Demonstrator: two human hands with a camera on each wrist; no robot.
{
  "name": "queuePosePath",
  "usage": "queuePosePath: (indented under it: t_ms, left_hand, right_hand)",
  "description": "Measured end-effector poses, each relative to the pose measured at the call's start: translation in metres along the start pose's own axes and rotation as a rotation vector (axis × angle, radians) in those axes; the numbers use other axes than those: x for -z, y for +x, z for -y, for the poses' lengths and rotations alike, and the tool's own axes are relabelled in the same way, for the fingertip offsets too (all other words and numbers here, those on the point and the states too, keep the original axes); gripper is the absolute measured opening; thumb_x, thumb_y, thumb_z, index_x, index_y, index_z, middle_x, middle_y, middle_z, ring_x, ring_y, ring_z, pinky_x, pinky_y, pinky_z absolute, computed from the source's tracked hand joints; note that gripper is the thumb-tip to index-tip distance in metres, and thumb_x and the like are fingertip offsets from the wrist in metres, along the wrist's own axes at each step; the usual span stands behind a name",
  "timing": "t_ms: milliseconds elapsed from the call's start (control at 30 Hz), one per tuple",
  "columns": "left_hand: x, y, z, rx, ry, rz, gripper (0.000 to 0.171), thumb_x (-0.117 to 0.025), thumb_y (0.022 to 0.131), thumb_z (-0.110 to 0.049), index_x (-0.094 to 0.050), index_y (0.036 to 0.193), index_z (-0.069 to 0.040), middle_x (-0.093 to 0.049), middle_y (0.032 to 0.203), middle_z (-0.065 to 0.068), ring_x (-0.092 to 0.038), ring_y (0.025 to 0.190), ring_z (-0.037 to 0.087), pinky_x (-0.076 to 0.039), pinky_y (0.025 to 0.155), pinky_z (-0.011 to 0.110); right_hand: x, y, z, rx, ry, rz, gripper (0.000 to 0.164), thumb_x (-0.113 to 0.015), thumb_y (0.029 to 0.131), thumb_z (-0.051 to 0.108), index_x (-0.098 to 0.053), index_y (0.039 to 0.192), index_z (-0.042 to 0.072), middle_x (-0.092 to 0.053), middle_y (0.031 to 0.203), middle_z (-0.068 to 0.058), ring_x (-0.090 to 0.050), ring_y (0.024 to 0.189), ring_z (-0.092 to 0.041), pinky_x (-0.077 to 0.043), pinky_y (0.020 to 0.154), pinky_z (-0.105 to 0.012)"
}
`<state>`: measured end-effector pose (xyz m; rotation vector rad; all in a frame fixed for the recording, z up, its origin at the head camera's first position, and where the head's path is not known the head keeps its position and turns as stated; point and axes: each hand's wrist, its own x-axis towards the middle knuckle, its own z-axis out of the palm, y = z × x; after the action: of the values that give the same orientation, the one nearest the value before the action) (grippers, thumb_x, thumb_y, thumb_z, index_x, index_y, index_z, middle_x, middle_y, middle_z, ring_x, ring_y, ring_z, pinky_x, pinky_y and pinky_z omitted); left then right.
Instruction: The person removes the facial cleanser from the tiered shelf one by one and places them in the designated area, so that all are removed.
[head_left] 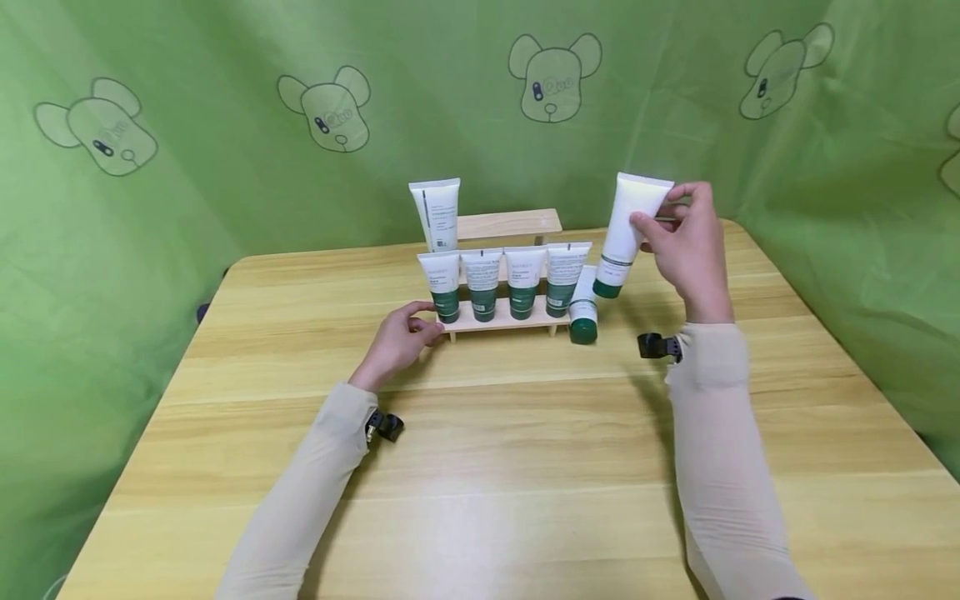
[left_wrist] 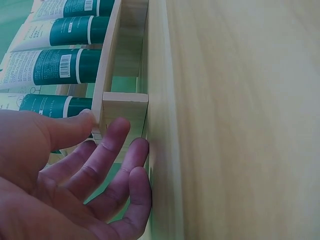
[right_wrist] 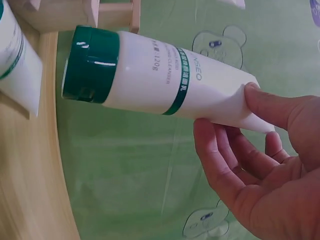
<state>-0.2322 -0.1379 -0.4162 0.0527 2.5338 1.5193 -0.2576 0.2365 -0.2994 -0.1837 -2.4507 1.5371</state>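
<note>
My right hand (head_left: pixel 692 250) pinches a white cleanser tube (head_left: pixel 628 223) near its flat sealed end, thumb on one side and fingers on the other. The tube hangs tilted above the table, green cap down; "120g" shows on it in the right wrist view. My left hand (head_left: pixel 397 340) holds the left end of a stepped wooden rack (head_left: pixel 502 322), its thumb (left_wrist: pixel 75 131) against the front edge and the other fingers near the leg. Several smaller green-and-white tubes (head_left: pixel 522 279) stand cap down along the rack's front step.
Taller white tubes (head_left: pixel 441 215) stand at the left of the rack's upper step (head_left: pixel 510 223). Another white tube (head_left: pixel 583 304) with a green cap leans or lies by the rack's right end. A green curtain (head_left: pixel 450 92) surrounds the wooden table (head_left: pixel 480 467) at the back and sides.
</note>
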Motion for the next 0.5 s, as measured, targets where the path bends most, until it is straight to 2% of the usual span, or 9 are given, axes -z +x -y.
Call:
queuePosePath:
  t_ms: [133, 333, 500]
  left_hand:
    - [0.0, 0.001, 0.001, -0.004, -0.001, 0.003, 0.044, -0.067, 0.101, -0.021, -0.056, 0.143, -0.013, -0.074, 0.101, 0.013, -0.065, 0.084, 0.023, -0.045, 0.057, 0.025]
    - [0.0, 0.001, 0.001, -0.009, 0.008, 0.0, 0.044, -0.067, 0.101, -0.021, -0.056, 0.143, -0.012, -0.074, 0.101, 0.013, -0.066, 0.085, 0.023, -0.046, 0.058, 0.026]
    - [0.0, 0.0, 0.0, -0.011, 0.015, -0.003, 0.046, -0.068, 0.1, -0.021, -0.055, 0.144, -0.01, -0.074, 0.101, 0.014, -0.067, 0.086, 0.023, -0.047, 0.06, 0.025]
  right_hand:
    - [0.007, 0.004, -0.01, -0.019, 0.013, -0.012, 0.047, -0.064, 0.1, 0.028, -0.033, 0.134, 0.018, -0.057, 0.139, -0.019, -0.062, 0.108, -0.017, -0.058, 0.076, -0.019]
    - [0.012, 0.01, -0.024, -0.056, 0.057, 0.008, 0.05, -0.066, 0.099, 0.026, -0.034, 0.136, 0.016, -0.06, 0.123, -0.007, -0.063, 0.1, -0.013, -0.06, 0.076, -0.024]
    - [0.01, 0.014, -0.033, -0.08, 0.043, 0.042, 0.054, -0.066, 0.1, 0.027, -0.032, 0.139, 0.012, -0.058, 0.125, -0.008, -0.062, 0.104, -0.015, -0.06, 0.084, -0.03]
